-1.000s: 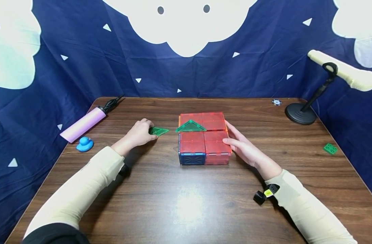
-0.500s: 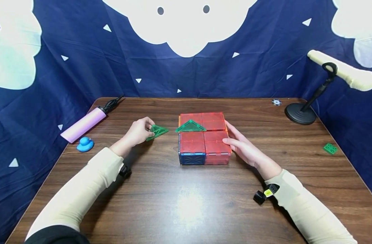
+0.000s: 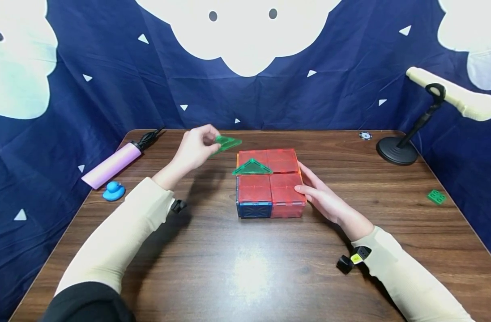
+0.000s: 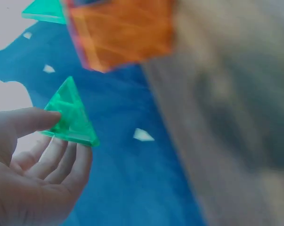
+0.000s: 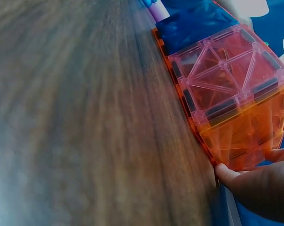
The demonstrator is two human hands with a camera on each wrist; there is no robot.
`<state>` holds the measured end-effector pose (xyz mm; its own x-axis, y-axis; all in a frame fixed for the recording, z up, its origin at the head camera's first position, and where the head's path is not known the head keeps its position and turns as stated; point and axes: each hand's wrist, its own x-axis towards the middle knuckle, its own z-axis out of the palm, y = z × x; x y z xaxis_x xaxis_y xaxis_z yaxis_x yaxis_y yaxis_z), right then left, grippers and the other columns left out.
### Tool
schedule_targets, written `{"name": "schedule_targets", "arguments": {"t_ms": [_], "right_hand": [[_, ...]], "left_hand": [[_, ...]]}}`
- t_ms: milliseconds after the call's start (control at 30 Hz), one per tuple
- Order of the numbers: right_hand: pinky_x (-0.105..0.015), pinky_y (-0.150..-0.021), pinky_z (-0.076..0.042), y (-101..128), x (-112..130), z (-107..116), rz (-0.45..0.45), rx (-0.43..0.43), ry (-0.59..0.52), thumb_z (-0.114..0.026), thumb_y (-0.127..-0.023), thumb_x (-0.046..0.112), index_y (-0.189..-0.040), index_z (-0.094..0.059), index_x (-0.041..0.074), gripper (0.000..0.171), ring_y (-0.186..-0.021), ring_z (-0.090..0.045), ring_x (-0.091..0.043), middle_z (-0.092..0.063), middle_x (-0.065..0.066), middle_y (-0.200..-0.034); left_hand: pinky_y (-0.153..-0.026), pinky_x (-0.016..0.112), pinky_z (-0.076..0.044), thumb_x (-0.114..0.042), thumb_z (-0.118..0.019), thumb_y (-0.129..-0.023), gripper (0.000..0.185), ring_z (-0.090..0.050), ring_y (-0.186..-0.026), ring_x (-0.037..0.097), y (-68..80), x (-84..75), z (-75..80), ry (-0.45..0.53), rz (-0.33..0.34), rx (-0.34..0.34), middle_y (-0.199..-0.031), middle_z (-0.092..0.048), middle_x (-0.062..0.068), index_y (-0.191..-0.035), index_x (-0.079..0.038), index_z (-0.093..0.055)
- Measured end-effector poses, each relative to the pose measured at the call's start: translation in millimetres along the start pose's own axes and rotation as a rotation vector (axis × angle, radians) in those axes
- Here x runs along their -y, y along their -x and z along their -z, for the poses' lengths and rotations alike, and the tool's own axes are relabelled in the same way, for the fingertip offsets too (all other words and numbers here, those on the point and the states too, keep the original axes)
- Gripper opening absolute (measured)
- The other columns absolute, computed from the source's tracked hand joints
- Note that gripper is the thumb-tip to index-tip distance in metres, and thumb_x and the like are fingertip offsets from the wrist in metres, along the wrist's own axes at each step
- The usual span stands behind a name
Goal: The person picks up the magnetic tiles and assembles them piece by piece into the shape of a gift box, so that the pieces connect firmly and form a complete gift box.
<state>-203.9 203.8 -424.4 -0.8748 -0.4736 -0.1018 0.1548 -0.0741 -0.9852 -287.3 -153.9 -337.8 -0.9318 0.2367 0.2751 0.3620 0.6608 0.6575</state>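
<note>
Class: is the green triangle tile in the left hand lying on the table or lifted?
Lifted: left hand pinches green triangle tile above table.

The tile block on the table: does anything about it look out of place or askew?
One green triangle lies on top of the tile block, overhanging its left edge. The square tiles look aligned; nothing looks damaged.

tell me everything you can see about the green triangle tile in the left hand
The green triangle tile is flat, see-through green plastic with a thicker rim and inner ribs. The left hand pinches one corner between thumb and fingers, holding it in the air, roughly level, above the table's far part, just left of and behind the red tile block. It touches nothing but the hand.
</note>
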Motion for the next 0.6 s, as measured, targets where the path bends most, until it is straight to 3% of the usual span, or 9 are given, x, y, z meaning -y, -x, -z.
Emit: {"name": "schedule_targets", "arguments": {"t_ms": [100,300,433,600], "right_hand": [[-0.022,-0.105,-0.040,2,0,1,0.001,-0.005,0.008,-0.054,-0.104,0.016,-0.166,-0.010,0.025,0.076,-0.149,-0.026,-0.027,-0.017,-0.007,-0.167],[-0.024,-0.107,-0.039,2,-1,1,-0.011,-0.004,0.006,-0.054,-0.104,0.016,-0.166,-0.010,0.026,0.077,-0.150,-0.024,-0.027,-0.016,-0.006,-0.168],[-0.028,-0.110,-0.036,1,0,1,-0.012,0.004,0.010,-0.054,-0.104,0.017,-0.166,-0.010,0.026,0.077,-0.150,-0.023,-0.026,-0.016,-0.005,-0.168],[-0.032,-0.113,-0.034,0,0,2,-0.015,0.006,0.014,-0.054,-0.104,0.017,-0.166,-0.008,0.025,0.078,-0.150,-0.022,-0.026,-0.015,-0.005,-0.168]], "left_hand": [[-0.087,0.039,-0.053,-0.006,-0.074,-0.088,0.011,-0.071,-0.092,0.023,-10.7,-31.6,-7.8,0.015,-0.072,0.013,-0.097,-0.074,0.009,-0.098,-0.006,-0.071],[-0.089,0.035,-0.053,-0.007,-0.072,-0.090,0.014,-0.068,-0.095,0.020,-18.5,-77.2,-37.8,0.022,-0.217,0.143,-0.102,-0.072,0.008,-0.105,-0.006,-0.071],[-0.085,0.032,-0.053,-0.004,-0.071,-0.091,0.013,-0.067,-0.091,0.018,-15.3,-91.7,-57.2,0.053,-0.291,0.206,-0.098,-0.071,0.007,-0.104,-0.004,-0.069],[-0.080,0.030,-0.053,-0.002,-0.070,-0.090,0.011,-0.066,-0.085,0.016,-11.5,-95.2,-73.5,0.048,-0.329,0.246,-0.091,-0.072,0.005,-0.101,-0.004,-0.069]]}}
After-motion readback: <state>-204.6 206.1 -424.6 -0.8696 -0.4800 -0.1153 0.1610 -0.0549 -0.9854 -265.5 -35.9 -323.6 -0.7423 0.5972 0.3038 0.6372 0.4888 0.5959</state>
